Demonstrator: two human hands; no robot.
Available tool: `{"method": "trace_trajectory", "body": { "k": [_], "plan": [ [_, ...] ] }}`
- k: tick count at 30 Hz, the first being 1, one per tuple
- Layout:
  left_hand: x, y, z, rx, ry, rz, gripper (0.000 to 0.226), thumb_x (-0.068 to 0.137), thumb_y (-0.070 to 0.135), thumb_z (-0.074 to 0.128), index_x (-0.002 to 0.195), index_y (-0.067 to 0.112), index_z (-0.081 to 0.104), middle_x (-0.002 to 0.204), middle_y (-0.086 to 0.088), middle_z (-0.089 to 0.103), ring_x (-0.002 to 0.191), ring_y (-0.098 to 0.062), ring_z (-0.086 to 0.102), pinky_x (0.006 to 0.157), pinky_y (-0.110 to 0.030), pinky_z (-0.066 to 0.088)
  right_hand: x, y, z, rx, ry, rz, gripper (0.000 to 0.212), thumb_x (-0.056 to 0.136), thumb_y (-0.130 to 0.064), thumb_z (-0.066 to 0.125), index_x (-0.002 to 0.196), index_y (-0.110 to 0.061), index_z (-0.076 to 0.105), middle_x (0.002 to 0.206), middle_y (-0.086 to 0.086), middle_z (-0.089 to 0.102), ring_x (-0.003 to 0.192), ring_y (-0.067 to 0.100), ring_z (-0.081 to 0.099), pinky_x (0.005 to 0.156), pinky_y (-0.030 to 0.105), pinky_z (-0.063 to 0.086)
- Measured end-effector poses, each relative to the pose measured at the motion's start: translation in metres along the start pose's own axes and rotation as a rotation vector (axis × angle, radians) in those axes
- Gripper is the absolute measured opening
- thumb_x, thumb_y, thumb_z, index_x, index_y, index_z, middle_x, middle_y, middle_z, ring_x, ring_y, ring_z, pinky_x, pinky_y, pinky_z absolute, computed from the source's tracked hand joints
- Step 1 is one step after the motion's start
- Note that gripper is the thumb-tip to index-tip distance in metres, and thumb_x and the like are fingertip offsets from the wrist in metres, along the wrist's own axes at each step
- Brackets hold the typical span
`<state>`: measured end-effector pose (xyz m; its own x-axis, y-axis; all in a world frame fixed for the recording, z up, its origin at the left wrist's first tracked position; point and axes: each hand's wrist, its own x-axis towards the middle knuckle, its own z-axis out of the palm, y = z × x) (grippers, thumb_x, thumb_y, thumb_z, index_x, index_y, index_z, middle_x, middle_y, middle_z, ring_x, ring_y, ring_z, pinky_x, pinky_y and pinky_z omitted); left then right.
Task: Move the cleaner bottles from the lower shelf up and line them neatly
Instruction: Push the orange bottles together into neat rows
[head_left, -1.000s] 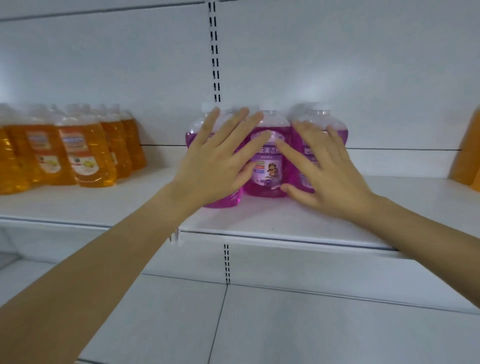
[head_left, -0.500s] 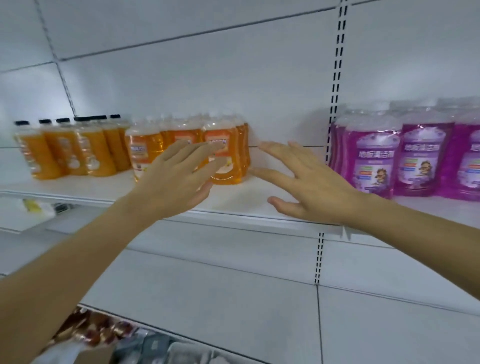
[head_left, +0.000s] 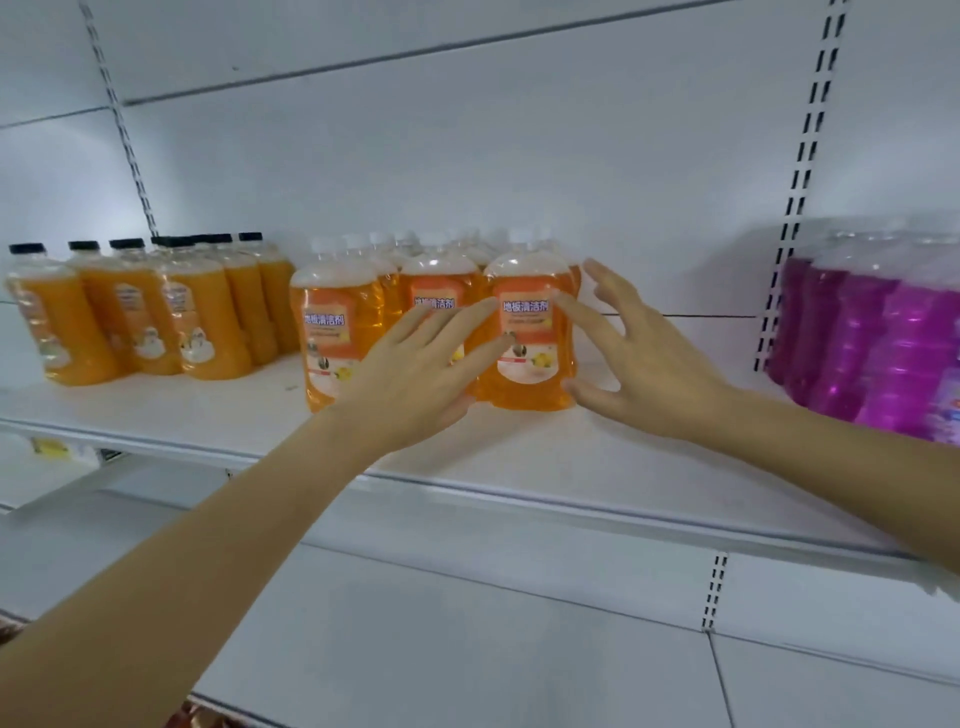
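Note:
Several orange cleaner bottles with white caps and orange labels stand in rows on the white upper shelf. My left hand is spread flat, fingers straight, in front of the middle front bottle. My right hand is open beside the rightmost front bottle, its index fingertip at the label edge and thumb near the base. Neither hand grips a bottle. Purple cleaner bottles stand at the far right of the same shelf.
Orange bottles with black caps stand at the left of the shelf. Slotted uprights run up the white back panel. Bare shelf lies between the orange and purple groups. A lower shelf edge with dark items shows at the bottom left.
My view and both hands swung left from the purple bottles to the orange ones. The hands have since closed in on the front orange bottles, still spread.

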<state>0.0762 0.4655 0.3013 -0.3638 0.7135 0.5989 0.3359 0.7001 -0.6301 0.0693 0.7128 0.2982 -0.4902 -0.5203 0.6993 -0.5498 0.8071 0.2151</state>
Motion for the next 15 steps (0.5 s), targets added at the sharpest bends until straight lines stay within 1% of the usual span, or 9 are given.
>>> {"method": "trace_trajectory", "body": {
  "k": [3, 5, 8, 11, 13, 15],
  "plan": [
    [0.014, -0.008, 0.022, 0.063, -0.020, 0.043, 0.089, 0.063, 0.049, 0.079, 0.137, 0.020, 0.039, 0.143, -0.018, 0.042, 0.123, -0.034, 0.050, 0.100, -0.050, 0.041, 0.006, 0.002, 0.019, 0.010, 0.045, 0.054, 0.077, 0.077, -0.054, 0.043, 0.142, -0.019, 0.024, 0.149, 0.027, 0.020, 0.122, 0.041, 0.047, 0.092, 0.046, 0.044],
    [0.020, -0.011, 0.032, 0.110, -0.004, 0.047, 0.098, 0.061, 0.056, 0.076, 0.141, 0.021, 0.033, 0.146, -0.017, 0.038, 0.127, -0.034, 0.046, 0.104, -0.051, 0.037, 0.010, 0.001, 0.030, 0.016, 0.054, 0.078, 0.079, 0.076, -0.052, 0.044, 0.143, -0.016, 0.022, 0.150, 0.028, 0.016, 0.123, 0.042, 0.046, 0.093, 0.044, 0.044],
    [0.023, -0.015, 0.047, 0.143, 0.056, 0.054, 0.103, 0.058, 0.059, 0.076, 0.142, 0.022, 0.031, 0.148, -0.016, 0.033, 0.130, -0.037, 0.041, 0.105, -0.053, 0.034, 0.012, -0.001, 0.043, 0.066, 0.073, 0.068, 0.079, 0.077, -0.045, 0.047, 0.143, -0.013, 0.018, 0.149, 0.032, 0.013, 0.131, 0.042, 0.036, 0.100, 0.041, 0.038],
    [0.022, -0.018, 0.061, 0.132, 0.127, 0.079, 0.107, 0.058, 0.060, 0.075, 0.144, 0.022, 0.024, 0.149, -0.015, 0.023, 0.134, -0.042, 0.034, 0.107, -0.055, 0.029, 0.010, -0.001, 0.050, 0.101, 0.062, 0.076, 0.079, 0.078, -0.041, 0.048, 0.144, -0.013, 0.015, 0.150, 0.032, 0.008, 0.136, 0.040, 0.028, 0.103, 0.038, 0.033],
    [0.023, -0.019, 0.065, 0.107, 0.161, 0.097, 0.109, 0.057, 0.059, 0.076, 0.144, 0.021, 0.023, 0.148, -0.016, 0.022, 0.133, -0.043, 0.034, 0.106, -0.056, 0.028, 0.008, -0.002, 0.050, 0.122, 0.072, 0.087, 0.080, 0.078, -0.041, 0.049, 0.144, -0.013, 0.013, 0.152, 0.029, 0.005, 0.140, 0.034, 0.019, 0.107, 0.033, 0.028],
    [0.026, -0.020, 0.067, 0.083, 0.182, 0.110, 0.110, 0.055, 0.059, 0.076, 0.143, 0.021, 0.023, 0.147, -0.016, 0.022, 0.132, -0.043, 0.036, 0.106, -0.056, 0.028, 0.008, -0.002, 0.048, 0.120, 0.100, 0.084, 0.082, 0.077, -0.040, 0.051, 0.144, -0.012, 0.013, 0.152, 0.023, 0.004, 0.139, 0.028, 0.019, 0.105, 0.030, 0.029]
  ]
}}
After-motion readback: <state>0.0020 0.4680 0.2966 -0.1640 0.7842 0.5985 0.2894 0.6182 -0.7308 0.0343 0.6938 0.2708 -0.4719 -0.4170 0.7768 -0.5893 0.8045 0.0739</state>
